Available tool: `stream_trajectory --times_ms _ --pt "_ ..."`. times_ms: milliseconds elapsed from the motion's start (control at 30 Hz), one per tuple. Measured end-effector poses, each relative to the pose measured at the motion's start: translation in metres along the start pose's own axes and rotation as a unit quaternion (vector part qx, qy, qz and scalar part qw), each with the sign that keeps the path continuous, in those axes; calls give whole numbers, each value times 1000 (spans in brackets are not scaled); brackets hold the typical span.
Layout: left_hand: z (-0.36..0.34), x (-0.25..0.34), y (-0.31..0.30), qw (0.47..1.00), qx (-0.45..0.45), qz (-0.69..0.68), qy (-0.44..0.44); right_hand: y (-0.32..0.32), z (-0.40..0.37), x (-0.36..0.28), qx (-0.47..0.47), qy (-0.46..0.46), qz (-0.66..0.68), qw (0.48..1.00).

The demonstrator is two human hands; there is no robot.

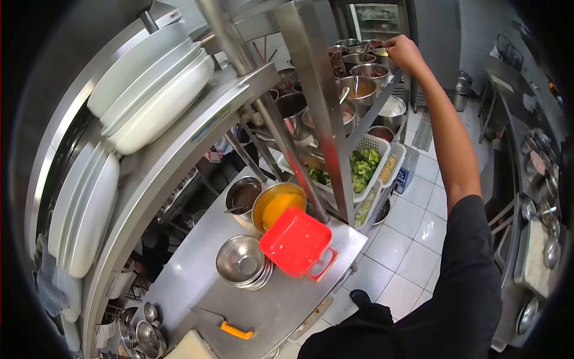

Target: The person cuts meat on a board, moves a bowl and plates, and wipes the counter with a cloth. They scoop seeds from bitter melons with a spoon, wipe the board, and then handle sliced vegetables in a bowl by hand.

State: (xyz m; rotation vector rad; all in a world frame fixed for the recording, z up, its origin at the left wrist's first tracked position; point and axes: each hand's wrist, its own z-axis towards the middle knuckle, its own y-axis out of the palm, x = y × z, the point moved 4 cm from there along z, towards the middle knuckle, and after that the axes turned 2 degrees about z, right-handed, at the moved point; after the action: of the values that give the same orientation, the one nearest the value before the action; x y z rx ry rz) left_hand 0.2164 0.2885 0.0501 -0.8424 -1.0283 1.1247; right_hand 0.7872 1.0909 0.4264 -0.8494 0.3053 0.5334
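Observation:
My right hand (405, 52) reaches far out over the back end of the rack of metal pots. Its fingers are bent together above a small pot (382, 55) with something yellowish in it; what they hold, if anything, is too small to see. Close by stand a pot of red-brown food (371, 72) and a pot of orange sauce (357, 88), both with spoon handles sticking out. My left hand is out of view.
On the steel table (197, 287) are a red scale (296, 242), stacked metal bowls (240, 259), a pot of orange liquid (278, 206) and an orange-handled knife (237, 330). A basket of broccoli (366, 164) sits below the pots. White plates (161, 90) fill the left shelf.

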Motion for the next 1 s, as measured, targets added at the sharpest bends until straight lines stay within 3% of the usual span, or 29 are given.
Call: stream_trajectory --times_ms 133,267,400,500,633,733,900,1000 --pt "-27 76 16 993 -84 -49 61 38 52 26 -3 4 -25 1000" --pt "-42 109 25 986 -132 -64 75 76 95 46 -11 18 -64 998" --pt "-56 117 33 982 -167 -64 55 126 133 80 -29 50 -74 996" --pt "-65 115 37 980 -187 -58 31 152 152 90 -94 46 -71 992" --pt "-76 114 41 976 -213 -49 2 199 199 119 -135 -13 -149 979" --pt "-84 110 44 971 -233 -43 -8 241 251 169 -113 -30 -146 982" --pt "-93 105 53 963 -265 -45 -28 203 216 133 -110 -4 -119 987" --pt "-101 102 57 957 -282 -47 -40 218 220 133 -134 -78 -217 964"
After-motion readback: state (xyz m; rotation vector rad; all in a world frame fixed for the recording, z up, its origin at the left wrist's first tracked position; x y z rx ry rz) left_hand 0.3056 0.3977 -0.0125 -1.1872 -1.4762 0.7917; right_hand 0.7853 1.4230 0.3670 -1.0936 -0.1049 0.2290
